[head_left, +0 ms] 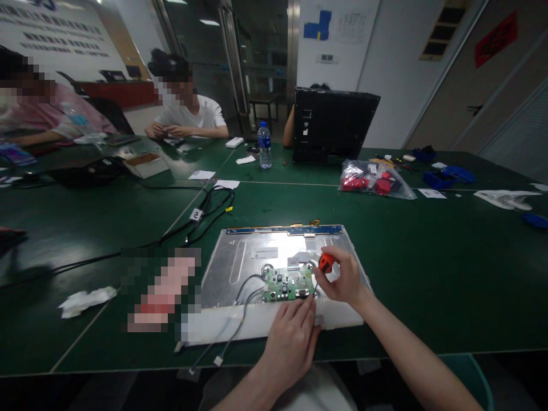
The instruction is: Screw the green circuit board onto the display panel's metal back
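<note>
Through the head camera I see a green circuit board lying on the metal back of a display panel, itself on a green table. At the board's three o'clock, the right hand grasps a red-and-black tool handle between thumb and fingers. At six o'clock, the left hand extends its fingers to the board's near edge; I cannot tell whether they pinch anything. Cables trail from nine o'clock toward seven.
</note>
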Action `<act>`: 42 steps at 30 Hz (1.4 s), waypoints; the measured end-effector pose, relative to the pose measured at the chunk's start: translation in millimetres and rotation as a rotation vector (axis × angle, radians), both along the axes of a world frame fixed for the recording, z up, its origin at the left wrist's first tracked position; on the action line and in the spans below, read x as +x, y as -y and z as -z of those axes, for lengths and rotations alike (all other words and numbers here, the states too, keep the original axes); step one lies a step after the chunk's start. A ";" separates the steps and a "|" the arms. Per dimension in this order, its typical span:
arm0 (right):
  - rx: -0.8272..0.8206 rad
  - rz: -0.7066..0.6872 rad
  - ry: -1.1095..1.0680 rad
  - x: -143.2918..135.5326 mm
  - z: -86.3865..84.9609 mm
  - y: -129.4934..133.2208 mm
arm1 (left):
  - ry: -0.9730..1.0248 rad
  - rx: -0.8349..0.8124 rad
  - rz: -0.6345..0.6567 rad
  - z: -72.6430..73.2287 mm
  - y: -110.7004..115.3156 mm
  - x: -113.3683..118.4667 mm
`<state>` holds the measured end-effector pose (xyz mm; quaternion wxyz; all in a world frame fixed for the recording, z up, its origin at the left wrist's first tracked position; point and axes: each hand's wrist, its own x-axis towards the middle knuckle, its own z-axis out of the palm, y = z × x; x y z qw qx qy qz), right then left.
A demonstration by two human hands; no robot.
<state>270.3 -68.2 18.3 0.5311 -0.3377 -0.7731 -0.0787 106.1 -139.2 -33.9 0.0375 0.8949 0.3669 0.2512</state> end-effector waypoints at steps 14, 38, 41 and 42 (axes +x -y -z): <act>-0.098 -0.121 0.017 4.3 -1.9 -0.2 | 0.006 -0.007 0.002 0.8 0.0 0.4; -0.054 -0.100 0.006 2.4 -1.3 -2.0 | 0.007 0.012 0.000 3.7 -0.1 0.2; -0.069 -0.158 -0.002 3.4 -1.9 -1.5 | 0.008 0.016 -0.003 3.4 -0.4 0.3; -0.074 -0.172 -0.008 3.8 -2.0 -1.3 | 0.007 0.017 -0.002 3.4 -0.5 0.3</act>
